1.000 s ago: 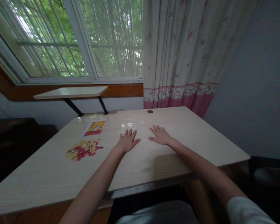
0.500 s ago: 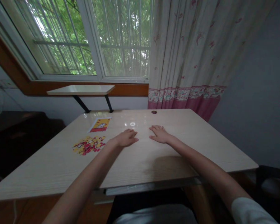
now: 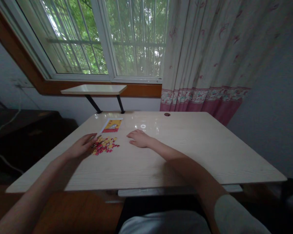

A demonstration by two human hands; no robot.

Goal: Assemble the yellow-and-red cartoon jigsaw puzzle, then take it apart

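Observation:
A loose heap of small red, yellow and white jigsaw puzzle pieces [image 3: 105, 146] lies on the left half of the pale wooden desk [image 3: 185, 149]. My left hand [image 3: 84, 144] is at the heap's left edge with its fingers extended, partly covering some pieces; I cannot tell whether it touches them. To the right of the heap, apart from it, my right hand [image 3: 138, 138] is low over the desk, fingers spread and holding nothing. Just behind the heap a yellow and red picture sheet [image 3: 112, 125] with a white border lies flat.
A small raised shelf [image 3: 95, 89] on black brackets stands at the desk's back left. A round cable hole [image 3: 167, 114] is near the back edge. Behind are a barred window [image 3: 136, 42] and a patterned curtain [image 3: 202, 65]. A dark piece of furniture [image 3: 26, 136] stands at left.
My left hand has swung left from the desk's middle to the far side of the puzzle pieces. My right hand has moved left towards them. The view has shifted slightly.

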